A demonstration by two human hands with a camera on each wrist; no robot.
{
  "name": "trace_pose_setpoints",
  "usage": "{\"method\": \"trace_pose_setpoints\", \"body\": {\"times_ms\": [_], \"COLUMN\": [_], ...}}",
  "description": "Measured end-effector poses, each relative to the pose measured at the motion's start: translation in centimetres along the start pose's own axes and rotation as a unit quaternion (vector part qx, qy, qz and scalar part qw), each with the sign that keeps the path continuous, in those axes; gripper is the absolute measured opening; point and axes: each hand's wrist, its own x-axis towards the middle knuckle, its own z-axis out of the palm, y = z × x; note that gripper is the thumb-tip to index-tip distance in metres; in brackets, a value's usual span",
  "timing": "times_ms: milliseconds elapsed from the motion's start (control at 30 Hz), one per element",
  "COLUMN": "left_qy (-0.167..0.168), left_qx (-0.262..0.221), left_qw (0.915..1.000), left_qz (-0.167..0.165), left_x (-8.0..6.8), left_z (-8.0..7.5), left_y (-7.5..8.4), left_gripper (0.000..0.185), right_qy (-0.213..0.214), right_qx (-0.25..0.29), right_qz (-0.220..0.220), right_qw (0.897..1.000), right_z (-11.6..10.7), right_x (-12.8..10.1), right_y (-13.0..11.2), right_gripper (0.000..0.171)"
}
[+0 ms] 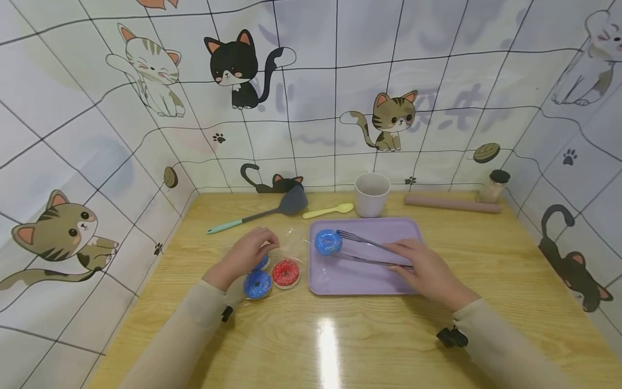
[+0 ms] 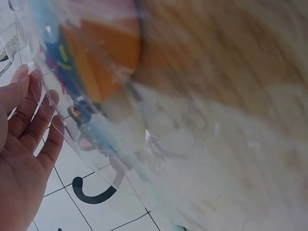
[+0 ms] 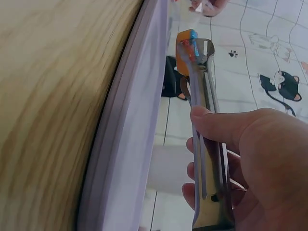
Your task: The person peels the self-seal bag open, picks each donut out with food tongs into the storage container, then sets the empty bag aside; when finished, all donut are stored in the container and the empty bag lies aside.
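My right hand [image 1: 427,270] holds metal tongs [image 1: 362,259], thumb on one arm and fingers on the other. At the tongs' tips is a blue toy donut [image 1: 328,242], over the left part of the lilac tray [image 1: 364,289]; its orange side [image 3: 182,62] shows in the right wrist view. My left hand [image 1: 245,253] pinches the edge of a clear plastic bag [image 2: 159,144] between thumb and fingertips. Around that bag lie a blue donut [image 1: 257,284], a red donut [image 1: 286,274] and another blue one [image 1: 262,262], partly hidden by the left hand.
Along the back of the wooden table lie a spatula [image 1: 291,201] with a mint handle, a yellow spoon [image 1: 330,211] and a brownish-pink rolling pin [image 1: 452,204]. A grey cup [image 1: 372,197] stands behind the tray. A black-lidded jar [image 1: 493,186] is at the back right corner.
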Motion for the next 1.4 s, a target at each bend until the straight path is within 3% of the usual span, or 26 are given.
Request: {"method": "trace_pose_setpoints", "body": {"times_ms": [433,700,1067,1400], "left_qy": [0.001,0.003,0.004,0.011], "left_qx": [-0.005,0.000,-0.004,-0.007], "left_qw": [1.0000,1.0000,1.0000,0.9999], "left_qz": [-0.005,-0.005,0.000,0.010], "left_x": [0.4,0.5,0.0,-0.1], "left_z": [0.2,0.4,0.7,0.5], "left_y": [0.4,0.3,0.6,0.3], "left_gripper": [0.005,0.004,0.004,0.005], "right_qy": [0.031,0.015,0.005,-0.006], "right_qx": [-0.031,-0.036,-0.046,-0.047], "right_qz": [0.055,0.093,0.082,0.098], "right_qw": [0.998,0.995,0.995,0.994], "right_z": [-4.1,-4.8,-4.7,-4.3], "right_x": [-4.1,-5.7,-6.9,-7.5], "right_y": [5.6,8.4,9.1,9.0], "right_gripper": [0.055,0.051,0.051,0.056]}}
